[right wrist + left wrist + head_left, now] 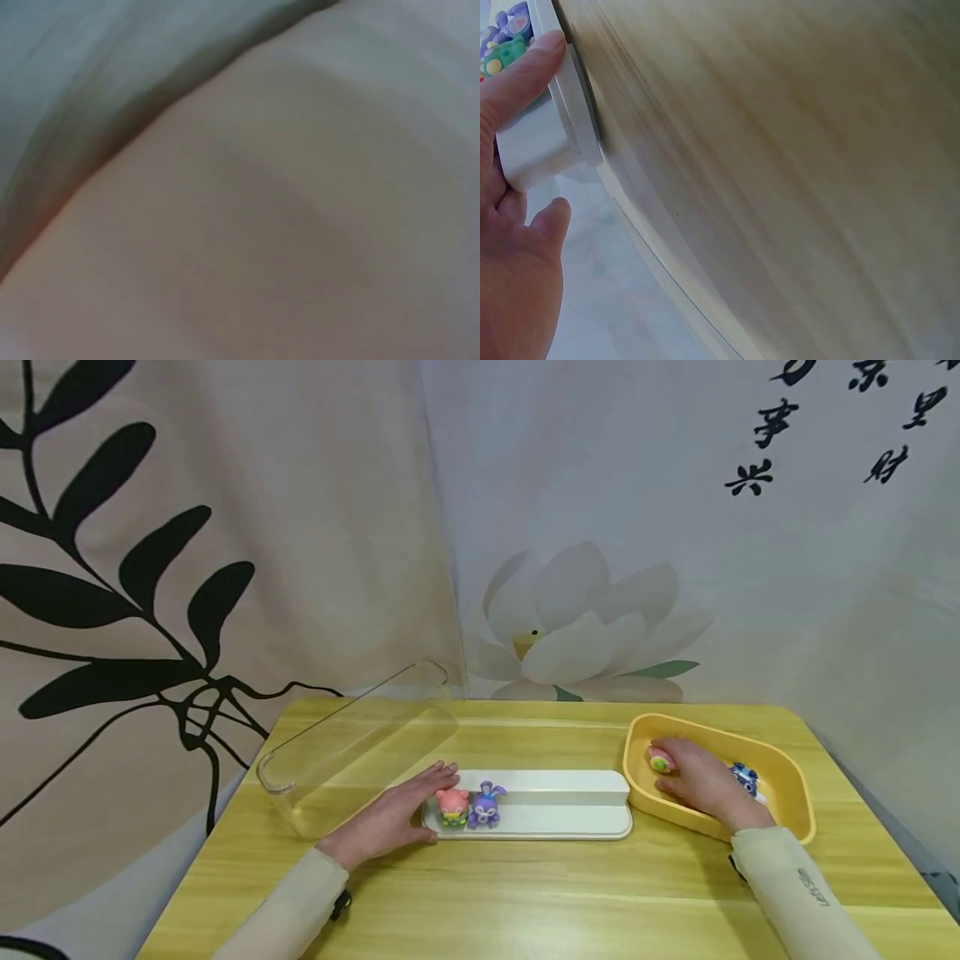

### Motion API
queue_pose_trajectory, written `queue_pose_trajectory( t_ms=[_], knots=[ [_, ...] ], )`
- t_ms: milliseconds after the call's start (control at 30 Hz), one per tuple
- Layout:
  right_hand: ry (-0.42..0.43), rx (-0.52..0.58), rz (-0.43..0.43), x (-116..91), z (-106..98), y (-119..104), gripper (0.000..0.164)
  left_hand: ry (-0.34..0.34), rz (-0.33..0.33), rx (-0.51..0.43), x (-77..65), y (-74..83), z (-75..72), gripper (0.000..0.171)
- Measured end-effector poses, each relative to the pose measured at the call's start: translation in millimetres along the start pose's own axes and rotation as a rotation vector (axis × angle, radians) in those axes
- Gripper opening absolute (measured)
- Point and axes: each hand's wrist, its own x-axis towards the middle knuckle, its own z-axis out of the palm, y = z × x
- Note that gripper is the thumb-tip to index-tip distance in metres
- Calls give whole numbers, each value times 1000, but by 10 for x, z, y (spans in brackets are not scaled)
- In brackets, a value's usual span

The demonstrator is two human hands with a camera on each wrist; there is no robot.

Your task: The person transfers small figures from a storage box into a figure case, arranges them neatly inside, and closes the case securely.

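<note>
A white stepped display base (pixel 555 817) lies on the table, and my left hand (pixel 393 814) holds its left end between thumb and fingers. On that base, beside the fingers, a pink figurine (pixel 453 807) and a purple long-eared figurine (pixel 487 805) stand side by side. In the left wrist view the thumb (pixel 529 75) presses the base's edge near the figurines. My right hand (pixel 701 779) reaches into a yellow tray (pixel 797 789) and pinches a small pink figurine (pixel 662 760). A blue-and-white figurine (pixel 745 778) lies in the tray behind the hand. The right wrist view is blurred.
A clear transparent cover (pixel 360 735) lies at the table's back left, close to the left hand. The wooden table (pixel 540 902) ends at the back against a curtain (pixel 337 527) printed with leaves and a flower.
</note>
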Motion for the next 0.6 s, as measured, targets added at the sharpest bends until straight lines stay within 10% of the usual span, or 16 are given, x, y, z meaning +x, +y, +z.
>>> queue_pose_trajectory(
  t_ms=[367, 600],
  knots=[
    [52, -35, -3, -10, -7, -2, 32, -3, -1, 0, 29, 9, -10, 93],
    [50, 22, 69, -97, -70, -46, 43, -5, -13, 1, 8, -3, 2, 94]
  ],
)
